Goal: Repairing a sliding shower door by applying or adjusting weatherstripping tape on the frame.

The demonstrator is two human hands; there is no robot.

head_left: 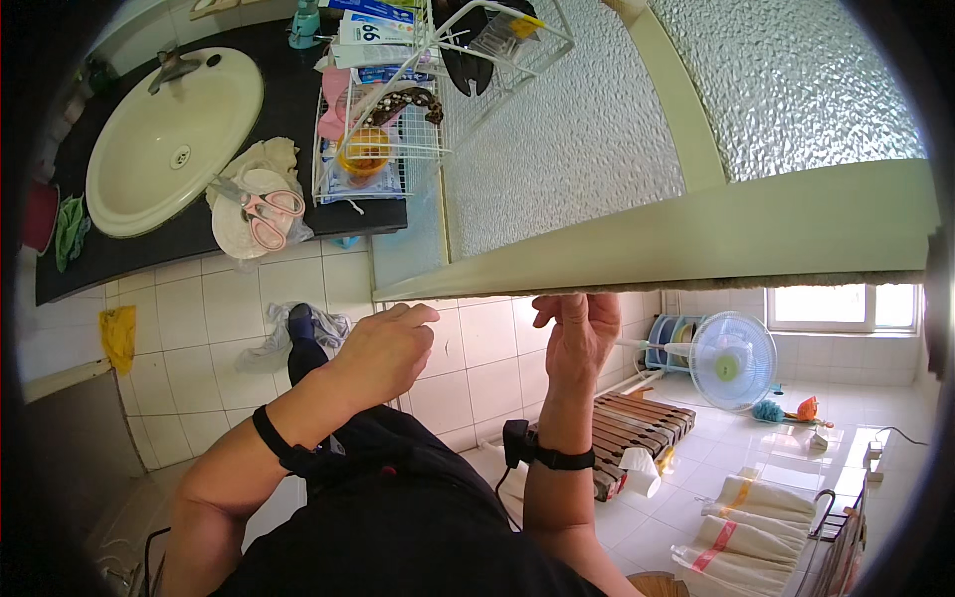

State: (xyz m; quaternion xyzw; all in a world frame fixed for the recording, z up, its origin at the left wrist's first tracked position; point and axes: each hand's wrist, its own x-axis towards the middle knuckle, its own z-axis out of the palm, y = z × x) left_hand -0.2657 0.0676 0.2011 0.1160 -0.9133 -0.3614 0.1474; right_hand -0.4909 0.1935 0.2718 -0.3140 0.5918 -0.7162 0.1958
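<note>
Tiled floor [487, 363]; left hand [388, 350] half-curled near pale-green door frame [696, 239], right hand [581, 336] at its edge, any pinch by either indiscernible

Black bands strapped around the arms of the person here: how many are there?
2: one narrow black band around the left forearm, and one black band with a boxy attachment around the right forearm. No others are visible.
</note>
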